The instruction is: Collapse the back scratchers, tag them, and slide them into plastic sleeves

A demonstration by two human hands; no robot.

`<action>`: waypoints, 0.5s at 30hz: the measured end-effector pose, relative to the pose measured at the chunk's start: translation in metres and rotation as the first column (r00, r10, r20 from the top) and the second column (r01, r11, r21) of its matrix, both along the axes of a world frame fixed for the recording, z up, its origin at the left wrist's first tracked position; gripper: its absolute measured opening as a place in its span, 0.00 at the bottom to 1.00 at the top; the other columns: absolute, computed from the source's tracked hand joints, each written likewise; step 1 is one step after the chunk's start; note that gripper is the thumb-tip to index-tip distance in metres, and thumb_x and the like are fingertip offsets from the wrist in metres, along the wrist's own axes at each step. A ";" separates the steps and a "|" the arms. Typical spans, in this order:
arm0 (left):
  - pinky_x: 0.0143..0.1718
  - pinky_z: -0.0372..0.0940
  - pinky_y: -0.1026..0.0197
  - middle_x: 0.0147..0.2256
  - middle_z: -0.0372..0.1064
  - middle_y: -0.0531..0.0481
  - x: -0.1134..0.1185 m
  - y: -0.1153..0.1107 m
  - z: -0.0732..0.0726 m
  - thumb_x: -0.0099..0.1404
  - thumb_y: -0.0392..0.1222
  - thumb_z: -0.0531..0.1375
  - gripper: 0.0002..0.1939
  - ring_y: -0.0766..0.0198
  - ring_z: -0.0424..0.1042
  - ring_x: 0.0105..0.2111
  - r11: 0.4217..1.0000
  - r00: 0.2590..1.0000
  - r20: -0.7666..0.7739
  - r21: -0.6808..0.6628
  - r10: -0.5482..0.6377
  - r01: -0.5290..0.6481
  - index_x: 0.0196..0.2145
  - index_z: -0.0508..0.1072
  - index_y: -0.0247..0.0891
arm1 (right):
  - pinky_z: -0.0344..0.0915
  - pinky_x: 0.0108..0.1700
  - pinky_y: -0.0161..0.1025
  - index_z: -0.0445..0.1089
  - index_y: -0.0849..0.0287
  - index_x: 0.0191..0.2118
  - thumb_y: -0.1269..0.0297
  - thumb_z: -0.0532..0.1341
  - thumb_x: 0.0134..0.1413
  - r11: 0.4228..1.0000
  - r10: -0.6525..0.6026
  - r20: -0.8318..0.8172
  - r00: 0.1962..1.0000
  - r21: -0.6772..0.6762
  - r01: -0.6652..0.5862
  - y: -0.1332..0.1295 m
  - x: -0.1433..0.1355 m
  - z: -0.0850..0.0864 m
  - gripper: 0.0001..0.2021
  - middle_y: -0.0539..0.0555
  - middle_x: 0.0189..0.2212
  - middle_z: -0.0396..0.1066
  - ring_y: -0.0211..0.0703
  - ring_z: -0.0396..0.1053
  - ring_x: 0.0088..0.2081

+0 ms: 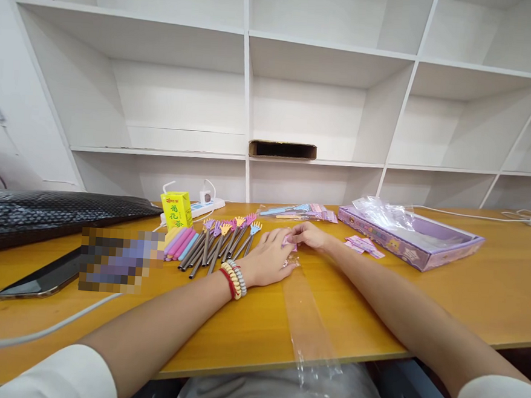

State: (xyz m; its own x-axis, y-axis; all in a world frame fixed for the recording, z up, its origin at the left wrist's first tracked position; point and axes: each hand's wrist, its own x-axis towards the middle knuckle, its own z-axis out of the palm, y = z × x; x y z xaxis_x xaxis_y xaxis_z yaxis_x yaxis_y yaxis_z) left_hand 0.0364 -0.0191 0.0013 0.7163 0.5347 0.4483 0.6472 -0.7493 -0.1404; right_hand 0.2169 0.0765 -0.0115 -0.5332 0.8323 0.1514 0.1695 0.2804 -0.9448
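My left hand (268,257), with beaded bracelets on its wrist, lies low over the table, closed on the upper end of a long clear plastic bag (310,311). The bag runs toward me and hangs over the front edge. Close against it, my right hand (311,236) has bent fingers pinching a small pink card (291,243), partly covered by both hands. Left of my hands lie several back scratchers (224,235) with metal rods and coloured hand-shaped heads. Beside them is a row of pink, blue and yellow handles (181,244).
A purple box (425,255) holding clear plastic bags (383,213) stands right, near loose pink cards (364,246). Bagged back scratchers (298,211) lie behind my hands. Leftward are a yellow drink carton (177,209), power strip (208,206), phone (42,274), white cable (51,331) and black bag (59,218).
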 end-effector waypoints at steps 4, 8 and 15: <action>0.51 0.52 0.47 0.51 0.57 0.41 0.001 -0.003 0.003 0.65 0.49 0.46 0.17 0.52 0.54 0.52 1.000 0.996 -0.082 -0.008 -0.025 0.024 0.44 0.65 0.39 | 0.54 0.26 0.33 0.69 0.65 0.21 0.66 0.65 0.32 0.999 -0.041 -0.042 0.998 -0.026 0.040 -0.001 -0.003 -0.001 0.08 0.50 0.18 0.67 0.33 0.60 0.21; 0.49 0.54 0.51 0.44 0.63 0.44 0.000 -0.001 0.001 0.66 0.45 0.43 0.16 0.56 0.60 0.47 0.998 0.991 -0.121 -0.053 -0.048 0.042 0.41 0.67 0.38 | 0.56 0.24 0.33 0.67 0.64 0.20 0.67 0.65 0.32 0.983 -0.165 -0.122 0.979 -0.096 0.154 0.001 -0.007 -0.002 0.07 0.51 0.18 0.67 0.34 0.61 0.21; 0.46 0.59 0.55 0.42 0.65 0.46 -0.001 0.003 -0.001 0.67 0.45 0.43 0.16 0.59 0.64 0.42 0.989 0.992 -0.114 -0.139 -0.059 0.043 0.41 0.67 0.39 | 0.56 0.19 0.32 0.66 0.62 0.22 0.65 0.64 0.37 0.961 -0.269 -0.120 0.956 -0.107 0.257 0.003 -0.003 0.002 0.08 0.50 0.17 0.66 0.33 0.60 0.18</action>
